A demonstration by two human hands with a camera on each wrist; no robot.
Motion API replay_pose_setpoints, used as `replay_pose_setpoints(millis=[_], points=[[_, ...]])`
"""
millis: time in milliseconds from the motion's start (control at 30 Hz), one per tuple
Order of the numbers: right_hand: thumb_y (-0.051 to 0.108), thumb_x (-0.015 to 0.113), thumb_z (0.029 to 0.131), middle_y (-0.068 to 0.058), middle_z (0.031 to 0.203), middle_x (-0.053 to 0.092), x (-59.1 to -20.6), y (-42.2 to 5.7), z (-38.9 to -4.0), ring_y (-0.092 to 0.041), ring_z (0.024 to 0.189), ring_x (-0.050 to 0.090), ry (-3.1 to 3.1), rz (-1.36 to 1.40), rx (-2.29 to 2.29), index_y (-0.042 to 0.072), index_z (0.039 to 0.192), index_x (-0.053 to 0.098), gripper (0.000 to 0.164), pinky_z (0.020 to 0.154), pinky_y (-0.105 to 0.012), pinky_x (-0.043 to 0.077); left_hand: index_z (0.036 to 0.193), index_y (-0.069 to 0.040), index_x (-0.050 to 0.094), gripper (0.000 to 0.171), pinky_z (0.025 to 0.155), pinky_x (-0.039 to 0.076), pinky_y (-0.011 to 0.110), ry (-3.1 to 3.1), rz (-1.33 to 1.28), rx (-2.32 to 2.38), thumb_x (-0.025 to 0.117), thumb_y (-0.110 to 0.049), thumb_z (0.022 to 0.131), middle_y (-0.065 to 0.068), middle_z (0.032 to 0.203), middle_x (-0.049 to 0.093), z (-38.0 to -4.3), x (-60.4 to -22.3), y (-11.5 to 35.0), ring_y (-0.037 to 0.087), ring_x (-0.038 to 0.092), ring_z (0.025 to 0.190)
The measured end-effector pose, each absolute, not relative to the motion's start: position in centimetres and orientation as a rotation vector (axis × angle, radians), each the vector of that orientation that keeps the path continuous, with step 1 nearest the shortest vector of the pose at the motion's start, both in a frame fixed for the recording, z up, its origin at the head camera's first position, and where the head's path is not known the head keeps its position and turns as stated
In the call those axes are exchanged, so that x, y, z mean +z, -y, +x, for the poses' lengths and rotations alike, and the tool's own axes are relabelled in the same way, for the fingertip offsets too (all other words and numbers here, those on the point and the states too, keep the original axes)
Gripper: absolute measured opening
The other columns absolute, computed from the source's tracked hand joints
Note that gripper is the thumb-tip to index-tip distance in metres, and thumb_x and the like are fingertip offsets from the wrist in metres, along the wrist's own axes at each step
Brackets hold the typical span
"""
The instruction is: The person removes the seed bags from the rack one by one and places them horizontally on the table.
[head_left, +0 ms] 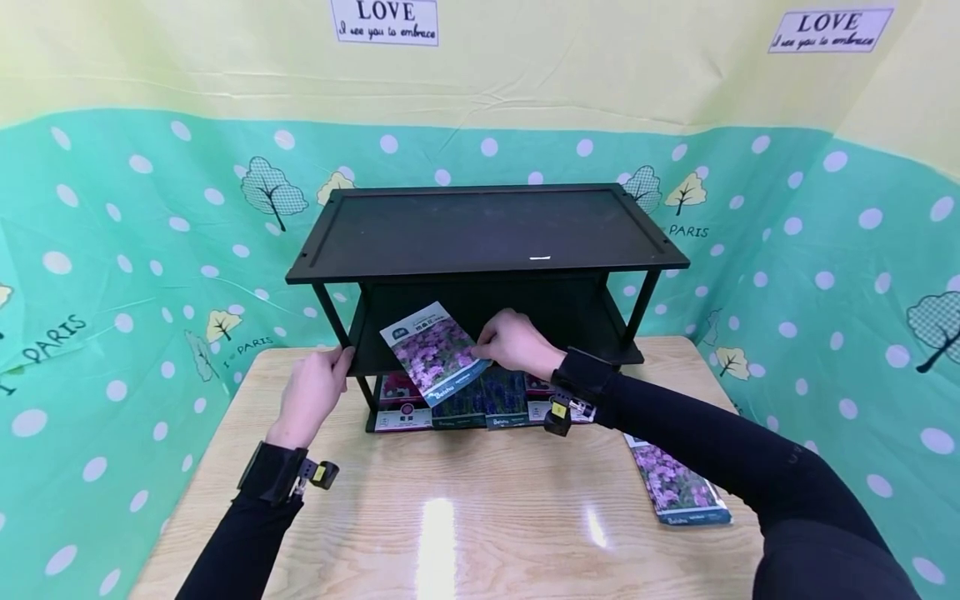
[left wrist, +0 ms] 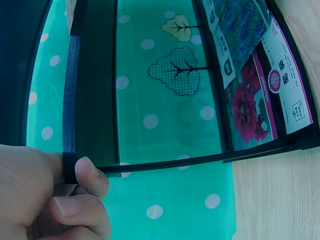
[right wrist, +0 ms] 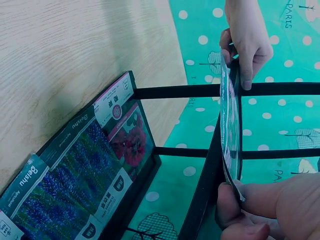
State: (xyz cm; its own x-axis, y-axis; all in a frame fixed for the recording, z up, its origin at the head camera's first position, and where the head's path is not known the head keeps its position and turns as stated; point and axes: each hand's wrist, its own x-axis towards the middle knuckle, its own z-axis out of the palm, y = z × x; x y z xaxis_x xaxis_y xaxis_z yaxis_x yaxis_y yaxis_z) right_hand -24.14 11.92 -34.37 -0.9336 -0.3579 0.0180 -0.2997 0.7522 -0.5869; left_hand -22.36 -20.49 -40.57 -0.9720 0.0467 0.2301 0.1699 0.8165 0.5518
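Observation:
My right hand [head_left: 517, 343] pinches a seed packet [head_left: 437, 354] with pink-purple flowers by its lower right corner. The packet is tilted in front of the middle shelf [head_left: 547, 312] of a black rack. In the right wrist view that packet [right wrist: 230, 120] appears edge-on, thumb and finger at one end. My left hand [head_left: 313, 392] grips the front left corner of the middle shelf; in the left wrist view the fingers [left wrist: 87, 200] curl round the shelf edge. On the bottom shelf lie several packets, including blue-flowered ones [right wrist: 70, 185] and a red-flowered one [right wrist: 131, 140].
More pink-purple packets [head_left: 675, 483] lie on the wooden table [head_left: 375, 517] at the right, partly behind my right forearm. The rack's top board [head_left: 487, 229] covers the shelves from above, with thin posts [head_left: 642, 304] at its corners. Dotted green cloth [head_left: 135, 317] hangs around the table.

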Motion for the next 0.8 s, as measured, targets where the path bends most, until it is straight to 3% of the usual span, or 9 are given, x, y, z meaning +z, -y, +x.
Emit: replay_pose_setpoints(millis=[233,533,800], points=[[0.018,0.071,0.098,-0.002,0.075,0.067,-34.2,-13.0,-23.9,-0.010,0.057,0.046,-2.840,-0.584,-1.028,0.007,0.089,0.080,0.017,0.056,-0.025,0.037,0.096,-0.002,0.071,0.044,0.041,0.029,0.030,2.784,-0.184,-0.858,0.041,-0.029,0.113,0.004,0.062,0.057,-22.4,-40.6,20.6,0.018,0.040,0.044],[0.020,0.070,0.099,-0.002,0.076,0.063,-33.8,-15.0,-22.6,-0.013,0.058,0.040,-2.779,-0.509,-1.143,0.010,0.094,0.080,0.015,0.058,-0.028,0.034,0.094,-0.003,0.071,0.044,0.042,0.030,0.030,2.790,-0.187,-0.863,0.041,-0.030,0.113,0.004,0.062,0.058,-22.4,-40.6,20.6,0.018,0.040,0.045],[0.021,0.070,0.100,-0.002,0.090,0.074,-33.7,-17.5,-20.8,-0.016,0.073,0.054,-2.767,-0.394,-1.156,0.011,0.097,0.081,0.015,0.064,-0.029,0.043,0.092,-0.002,0.070,0.044,0.042,0.030,0.030,2.791,-0.191,-0.863,0.041,-0.029,0.112,0.004,0.062,0.057,-22.4,-40.6,20.7,0.018,0.041,0.045]])
